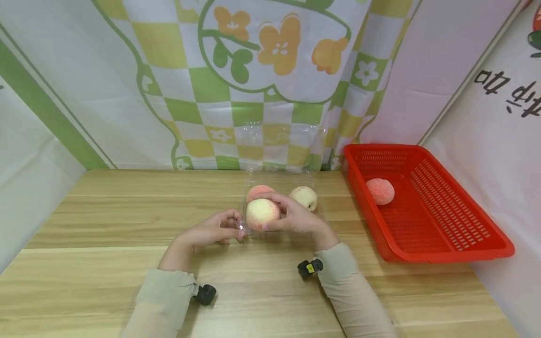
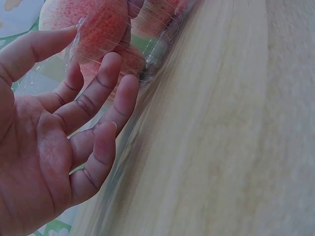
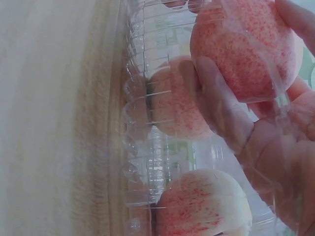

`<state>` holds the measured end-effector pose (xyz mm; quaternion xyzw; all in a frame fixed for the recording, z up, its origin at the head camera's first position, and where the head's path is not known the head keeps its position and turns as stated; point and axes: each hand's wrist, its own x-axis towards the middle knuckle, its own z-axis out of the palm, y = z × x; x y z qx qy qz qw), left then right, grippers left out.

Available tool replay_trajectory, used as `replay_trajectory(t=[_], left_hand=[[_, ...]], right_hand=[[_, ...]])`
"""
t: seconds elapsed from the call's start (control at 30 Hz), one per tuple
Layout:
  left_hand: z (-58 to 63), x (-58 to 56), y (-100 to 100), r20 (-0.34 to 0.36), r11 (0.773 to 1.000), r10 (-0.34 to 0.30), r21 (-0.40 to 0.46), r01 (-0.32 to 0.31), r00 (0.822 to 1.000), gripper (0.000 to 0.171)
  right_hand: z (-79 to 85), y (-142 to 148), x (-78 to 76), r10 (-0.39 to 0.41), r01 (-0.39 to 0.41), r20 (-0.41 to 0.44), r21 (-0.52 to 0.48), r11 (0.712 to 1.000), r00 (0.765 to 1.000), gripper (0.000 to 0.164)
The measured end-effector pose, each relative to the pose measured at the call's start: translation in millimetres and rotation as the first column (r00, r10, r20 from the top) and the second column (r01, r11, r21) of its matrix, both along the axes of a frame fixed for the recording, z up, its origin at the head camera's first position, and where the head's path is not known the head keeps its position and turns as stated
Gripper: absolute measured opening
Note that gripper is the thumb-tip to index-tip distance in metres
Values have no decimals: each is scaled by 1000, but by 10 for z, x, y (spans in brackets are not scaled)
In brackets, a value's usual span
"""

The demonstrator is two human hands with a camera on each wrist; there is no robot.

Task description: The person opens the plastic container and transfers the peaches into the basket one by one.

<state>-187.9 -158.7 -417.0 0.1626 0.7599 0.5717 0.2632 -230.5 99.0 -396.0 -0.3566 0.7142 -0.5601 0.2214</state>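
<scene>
A clear plastic clamshell box [image 3: 157,172] stands on the table with its see-through lid [image 1: 281,145] raised at the back. My left hand [image 1: 215,228] pinches the box's front left corner between thumb and fingers; its other fingers [image 2: 103,142] are loosely bent. My right hand [image 1: 296,218] grips a pale yellow and pink peach [image 1: 263,214] at the left side of the box. Behind it a pinker peach [image 1: 258,191] is partly hidden. Another pale peach [image 1: 304,198] sits in the box on the right, close to the right hand's knuckles.
A red plastic basket [image 1: 444,257] stands to the right on the wooden table [image 1: 127,206], with one pink peach [image 1: 381,191] inside near its left wall. A checked, flowered cloth [image 1: 203,108] hangs behind the table. Each sleeve has a small black device at the wrist.
</scene>
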Motion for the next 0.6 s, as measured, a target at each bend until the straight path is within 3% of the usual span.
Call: replay_trajectory(t=[0.43,0.6], left_hand=[[14,-3,19,0,999,26,-32,-26,1000,31],[5,-16,47,-81,998,42,-51,-46,996,29]], right_hand=[[50,43,22,-56,56,-12,-11,998,998,68],[98,79,45,-88,88,4,-20,996,996,70]])
